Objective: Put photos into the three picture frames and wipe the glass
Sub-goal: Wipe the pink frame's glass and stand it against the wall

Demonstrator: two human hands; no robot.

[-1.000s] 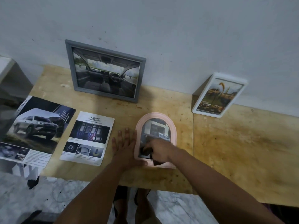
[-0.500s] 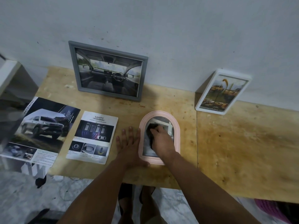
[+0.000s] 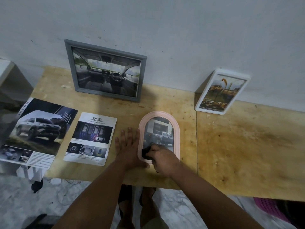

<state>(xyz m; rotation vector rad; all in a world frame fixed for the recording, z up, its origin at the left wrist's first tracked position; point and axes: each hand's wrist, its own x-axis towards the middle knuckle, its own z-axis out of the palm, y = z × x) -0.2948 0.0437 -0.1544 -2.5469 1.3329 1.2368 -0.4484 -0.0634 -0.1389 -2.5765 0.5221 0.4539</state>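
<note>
A pink arched frame (image 3: pixel 176 128) lies flat on the wooden table (image 3: pixel 239 146), holding a photo of a dark pickup truck. My right hand (image 3: pixel 162 160) grips a dark cloth (image 3: pixel 146 152) on the lower part of its glass. My left hand (image 3: pixel 128 146) lies flat with straight fingers on the table, touching the frame's left edge. A grey frame (image 3: pixel 105 70) with a car-interior photo leans on the wall at the back. A white frame (image 3: pixel 221 91) with a yellow-toned photo leans on the wall at the right.
Two printed car sheets lie left of my hands: a safety leaflet (image 3: pixel 90 138) and a larger SUV page (image 3: pixel 38 129) that overhangs the table's left front corner. A pink basket (image 3: pixel 270 209) shows under the table at lower right. My feet stand below the front edge.
My right hand has wiped the cloth up to the upper glass and back down to the frame's lower end. My left hand has stayed flat by the frame.
</note>
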